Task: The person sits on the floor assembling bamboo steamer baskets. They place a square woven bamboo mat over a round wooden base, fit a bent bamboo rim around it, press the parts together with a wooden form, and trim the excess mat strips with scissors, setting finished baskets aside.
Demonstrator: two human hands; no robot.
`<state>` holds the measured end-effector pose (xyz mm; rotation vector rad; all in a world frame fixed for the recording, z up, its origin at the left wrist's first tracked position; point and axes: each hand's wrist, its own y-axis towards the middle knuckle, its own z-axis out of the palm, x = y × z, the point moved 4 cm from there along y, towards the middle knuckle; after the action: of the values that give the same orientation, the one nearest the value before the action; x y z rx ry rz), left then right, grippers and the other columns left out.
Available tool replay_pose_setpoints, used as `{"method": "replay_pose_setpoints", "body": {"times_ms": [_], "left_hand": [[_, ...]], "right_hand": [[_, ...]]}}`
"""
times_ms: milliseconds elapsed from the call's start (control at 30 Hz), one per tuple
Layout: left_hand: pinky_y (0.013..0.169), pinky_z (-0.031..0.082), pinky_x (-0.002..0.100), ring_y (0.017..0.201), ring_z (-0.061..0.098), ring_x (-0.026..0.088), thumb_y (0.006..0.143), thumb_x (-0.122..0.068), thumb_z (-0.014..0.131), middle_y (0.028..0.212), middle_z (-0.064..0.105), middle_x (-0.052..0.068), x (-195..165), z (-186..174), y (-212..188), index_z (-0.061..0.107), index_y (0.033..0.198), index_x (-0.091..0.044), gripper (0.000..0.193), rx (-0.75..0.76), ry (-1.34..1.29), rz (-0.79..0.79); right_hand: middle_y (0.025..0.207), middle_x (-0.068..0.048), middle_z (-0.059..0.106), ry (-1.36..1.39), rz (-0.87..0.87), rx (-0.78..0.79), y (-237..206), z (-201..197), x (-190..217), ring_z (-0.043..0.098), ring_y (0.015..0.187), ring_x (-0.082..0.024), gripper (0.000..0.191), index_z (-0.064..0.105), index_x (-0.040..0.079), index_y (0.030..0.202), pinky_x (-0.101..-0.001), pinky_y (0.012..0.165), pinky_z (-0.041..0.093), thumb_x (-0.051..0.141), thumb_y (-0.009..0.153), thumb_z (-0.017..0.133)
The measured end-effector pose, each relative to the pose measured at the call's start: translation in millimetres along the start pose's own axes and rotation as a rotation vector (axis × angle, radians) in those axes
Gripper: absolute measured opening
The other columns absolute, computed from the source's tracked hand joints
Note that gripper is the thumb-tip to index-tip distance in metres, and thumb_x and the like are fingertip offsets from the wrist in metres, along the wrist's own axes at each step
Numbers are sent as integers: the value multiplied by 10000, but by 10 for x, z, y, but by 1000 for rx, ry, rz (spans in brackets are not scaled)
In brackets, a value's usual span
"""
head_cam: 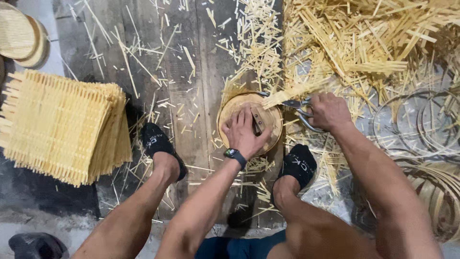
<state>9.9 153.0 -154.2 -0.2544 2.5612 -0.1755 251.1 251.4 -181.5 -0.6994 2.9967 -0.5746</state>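
My left hand (243,133) presses flat on a round woven bamboo disc (273,125) that lies on the wooden floor between my feet, with a small wooden block under the fingers. My right hand (327,111) grips metal scissors (293,103) at the disc's upper right edge. The blades meet the protruding bamboo strips (287,93) there. A dark watch sits on my left wrist.
A stack of square woven bamboo mats (62,125) lies at the left. Finished round pieces (21,34) sit at the top left. Loose bamboo offcuts (364,38) cover the top right. Thin rings (417,122) lie at the right. My black-socked feet (158,142) flank the disc.
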Motion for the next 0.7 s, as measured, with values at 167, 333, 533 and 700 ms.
{"method": "replay_pose_setpoints", "body": {"times_ms": [167,333,533,700], "left_hand": [[1125,233,661,1395,448,348,717,-529,757,1459,555,129,-92,93,18,495,1453,-108,888,115,75,118],[1104,219,697,1376,465,324,641,-465,794,1460,565,104,-108,-24,51,486,1450,-119,932,206,97,238],[1075,249,674,1365,456,319,610,-453,823,1423,571,88,-129,-52,89,467,1482,-135,995,338,157,419],[1117,276,608,1372,485,283,585,-454,822,1408,602,33,-58,-13,112,531,1421,-182,926,411,156,530]], "right_hand": [[937,-177,663,-173,-23,-3,30,4,46,641,876,-282,561,648,19,1051,-422,773,549,504,771,689],[1037,-155,678,5,52,125,32,57,30,651,988,-288,352,646,69,1139,-444,870,546,368,971,563],[905,-194,681,-38,-37,-125,-18,-8,-12,658,861,-307,486,652,15,1032,-462,794,548,462,842,629],[1020,-167,691,-50,-33,-18,-36,-13,-8,665,981,-300,412,647,37,1043,-441,833,559,421,897,626]]}}
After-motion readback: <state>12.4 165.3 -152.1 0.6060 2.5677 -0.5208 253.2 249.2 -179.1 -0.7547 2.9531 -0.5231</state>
